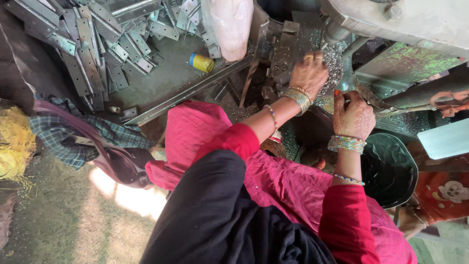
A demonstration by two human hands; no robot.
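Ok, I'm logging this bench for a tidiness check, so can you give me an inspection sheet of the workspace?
Surface: machine bed, strewn with metal shavings.
Job's things: left hand rests on the bed by the shavings; right hand grips a lever handle.
Clutter: heap of flat metal brackets, a long metal strip, a small yellow and blue container, a black bowl.
Fingers: left lie curled on the bed, holding nothing visible; right closed round the handle.
Cables: nothing seen.
Surroundings: checked cloth, yellow fibre bundle, a second person's orange garment.

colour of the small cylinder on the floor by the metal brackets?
Yellow cylinder with a blue end, head view.
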